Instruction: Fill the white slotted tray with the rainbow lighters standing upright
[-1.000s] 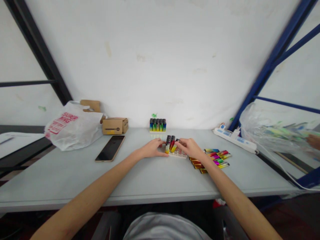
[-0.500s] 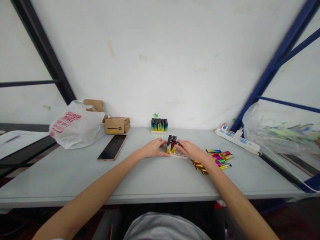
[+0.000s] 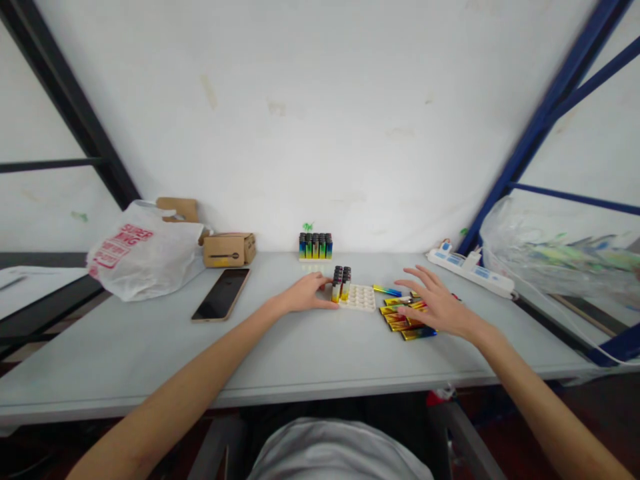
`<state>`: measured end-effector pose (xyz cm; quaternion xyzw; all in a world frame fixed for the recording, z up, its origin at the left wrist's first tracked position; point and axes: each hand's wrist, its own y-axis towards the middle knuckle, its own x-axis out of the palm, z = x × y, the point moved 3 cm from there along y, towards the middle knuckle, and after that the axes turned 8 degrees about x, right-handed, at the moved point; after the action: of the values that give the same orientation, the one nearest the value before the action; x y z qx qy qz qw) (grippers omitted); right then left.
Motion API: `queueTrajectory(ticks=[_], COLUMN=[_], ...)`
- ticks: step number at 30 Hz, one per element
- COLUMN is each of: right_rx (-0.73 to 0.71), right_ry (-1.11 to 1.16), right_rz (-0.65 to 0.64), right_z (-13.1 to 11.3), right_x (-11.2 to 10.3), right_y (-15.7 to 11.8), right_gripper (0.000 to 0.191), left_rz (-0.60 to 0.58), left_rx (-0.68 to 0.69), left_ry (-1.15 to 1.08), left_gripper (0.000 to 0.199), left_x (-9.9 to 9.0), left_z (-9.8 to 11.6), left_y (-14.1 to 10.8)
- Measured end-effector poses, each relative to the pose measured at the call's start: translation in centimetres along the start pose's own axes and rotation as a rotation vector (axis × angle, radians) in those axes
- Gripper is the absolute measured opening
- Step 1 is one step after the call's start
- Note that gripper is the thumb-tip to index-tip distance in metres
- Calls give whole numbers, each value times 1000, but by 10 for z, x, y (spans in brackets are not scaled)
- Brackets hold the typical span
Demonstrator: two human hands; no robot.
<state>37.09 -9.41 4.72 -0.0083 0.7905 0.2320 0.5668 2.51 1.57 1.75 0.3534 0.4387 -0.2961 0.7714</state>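
Several lighters (image 3: 341, 285) stand upright in the left columns of a white tray (image 3: 362, 297), whose right part shows bare round holes. My left hand (image 3: 309, 293) is at the tray's left end, thumb and fingers curved around the standing lighters' side and spread apart from each other. Above a loose pile of shiny coloured lighters (image 3: 404, 319) is my right hand (image 3: 436, 303), its fingers spread and holding nothing. It partly hides the pile. A blue and yellow lighter (image 3: 387, 291) lies at the pile's back left.
A full rack of lighters (image 3: 315, 247) stands by the wall. To the left are a phone (image 3: 221, 294), a cardboard box (image 3: 229, 250) and a white plastic bag (image 3: 145, 252). A power strip (image 3: 471, 272) lies at the back right, beside a clear plastic bag (image 3: 560, 260).
My right hand has left the tray and moved right, over the loose lighters, with its fingers spread. The tray's holes now show. My left hand has stayed by the tray.
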Motion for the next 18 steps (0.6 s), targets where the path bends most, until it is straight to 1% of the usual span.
queueTrajectory(ticks=[3, 5, 7, 9, 11, 14, 18], right_rx=[79, 116, 162, 194, 194, 164, 149], right_ry=[-119, -150, -143, -123, -114, -126, -128], right_rz=[-94, -143, -196, -258, -299, -290, -253], right_z=[7, 5, 4, 4, 6, 12, 19], right_x=[8, 17, 27, 35, 40, 44, 46], right_y=[-31, -37, -32, -19, -5, 12, 26], right_gripper=[71, 74, 73, 73, 73, 72, 70], left_rz=[2, 7, 10, 5, -1, 6, 3], left_rx=[-5, -6, -5, -4, -5, -4, -6], left_ry=[-13, -14, -13, -10, -7, -7, -13], left_gripper=[73, 75, 75, 74, 74, 76, 74], left_x=[0, 0, 0, 0, 0, 0, 0], left_z=[0, -1, -2, -2, -1, -1, -1], left_y=[0, 0, 0, 0, 0, 0, 0])
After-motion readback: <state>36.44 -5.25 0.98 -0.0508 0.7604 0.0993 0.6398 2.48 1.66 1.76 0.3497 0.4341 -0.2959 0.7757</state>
